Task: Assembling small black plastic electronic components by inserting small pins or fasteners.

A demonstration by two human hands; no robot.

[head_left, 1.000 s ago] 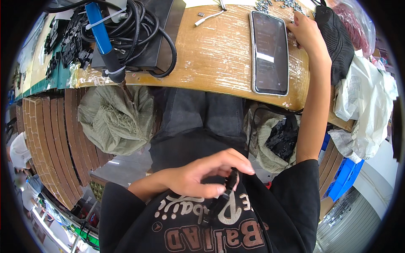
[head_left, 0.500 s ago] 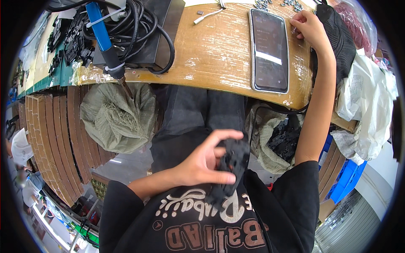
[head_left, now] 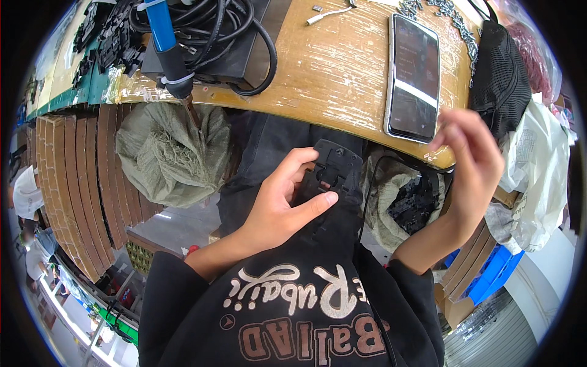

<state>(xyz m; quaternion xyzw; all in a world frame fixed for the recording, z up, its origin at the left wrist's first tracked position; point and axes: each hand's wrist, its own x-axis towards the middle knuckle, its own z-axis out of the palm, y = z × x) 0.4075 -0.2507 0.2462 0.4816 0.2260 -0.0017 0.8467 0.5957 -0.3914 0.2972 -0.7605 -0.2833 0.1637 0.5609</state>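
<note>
My left hand point(head_left: 287, 199) grips a black plastic part point(head_left: 338, 160) above my lap, its thumb across the near side and fingers around the left edge. Small round holes and a central recess show on the part's face. Off the table's front edge, my right hand point(head_left: 469, 144) hangs just right of a phone point(head_left: 414, 79), blurred by motion. Its thumb and fingertips come together in a pinch; whatever they hold is too small to make out. Small metal screws point(head_left: 460, 27) lie scattered behind the phone.
A blue electric screwdriver point(head_left: 160, 27) points down at the left beside a dark box with coiled black cable point(head_left: 267, 64). Black plastic pieces point(head_left: 116, 46) pile up far left. Sacks point(head_left: 171, 159) stand below the table edge. A black mesh bag point(head_left: 502, 79) sits at right.
My right hand has come back from the screws toward the table's front edge. My left hand has raised the black part slightly forward and turned its face into view. The whole view has shifted somewhat.
</note>
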